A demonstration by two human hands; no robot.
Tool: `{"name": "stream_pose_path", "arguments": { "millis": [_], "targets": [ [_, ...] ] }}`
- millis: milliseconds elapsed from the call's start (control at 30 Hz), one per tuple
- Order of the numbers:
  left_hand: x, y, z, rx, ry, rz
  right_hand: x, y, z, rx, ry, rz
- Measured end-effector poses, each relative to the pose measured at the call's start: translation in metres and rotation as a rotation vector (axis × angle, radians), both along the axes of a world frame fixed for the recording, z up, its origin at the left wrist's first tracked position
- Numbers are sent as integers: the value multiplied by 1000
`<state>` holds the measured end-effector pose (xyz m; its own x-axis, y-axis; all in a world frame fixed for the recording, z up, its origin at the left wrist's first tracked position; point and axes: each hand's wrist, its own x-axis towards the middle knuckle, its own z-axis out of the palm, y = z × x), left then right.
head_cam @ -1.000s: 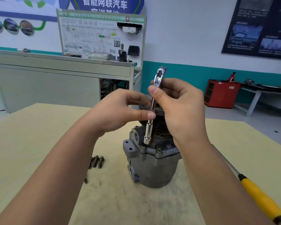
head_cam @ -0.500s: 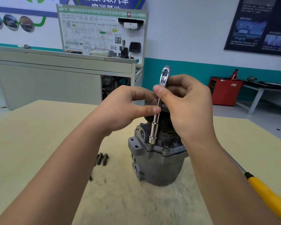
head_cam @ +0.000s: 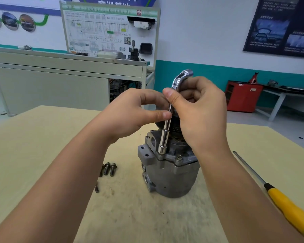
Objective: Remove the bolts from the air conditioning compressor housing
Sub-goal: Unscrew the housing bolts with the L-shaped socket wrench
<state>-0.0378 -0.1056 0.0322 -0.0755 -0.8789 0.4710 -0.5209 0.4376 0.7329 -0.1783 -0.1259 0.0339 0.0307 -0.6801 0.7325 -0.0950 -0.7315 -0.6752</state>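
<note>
Since the earlier frame the socket wrench [head_cam: 167,127] has turned a little, its bent top swinging toward the right of the frame, and both hands have stayed on it. We see the compressor housing [head_cam: 172,179] standing upright at the centre of the surface [head_cam: 42,146]. The wrench's socket sits over a bolt at the left of the flange (the head itself is hidden inside the socket). A neighbouring bolt [head_cam: 179,157] is still seated just to its right.

To do this well, we would keep the shaft in line with the bolt and bear down lightly so the socket does not ride off. We would spin in short turns and lift only once the thread runs free.

Our left hand [head_cam: 130,114] pinches the mid-shaft, thumb tip against the steel. Our right hand [head_cam: 200,116] is curled round the upper shaft, thumb pressed just under the bend.

Three loose bolts [head_cam: 109,168] lie left of the housing. A screwdriver [head_cam: 284,204] lies at lower right.
</note>
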Motion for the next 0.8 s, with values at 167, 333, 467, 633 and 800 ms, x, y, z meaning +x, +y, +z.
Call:
{"name": "stream_pose_path", "arguments": {
  "millis": [167, 333, 467, 633, 800],
  "targets": [
    [-2, 0, -1, 29, 37, -66, -5, -3, 2, 12, 63, -18],
    [-1, -5, -5, 65, 123, -117, -7, -4, 1, -16, 147, -18],
    [-3, -8, -11, 88, 168, -184, -9, -6, 1, -11, 208, -32],
    [-6, -16, -19, 51, 227, -194, -19, -10, 5, 67, 259, 38],
    [-9, -23, -28, 5, 290, -245, -22, -10, 2, -128, 342, -130]
  ]
}}
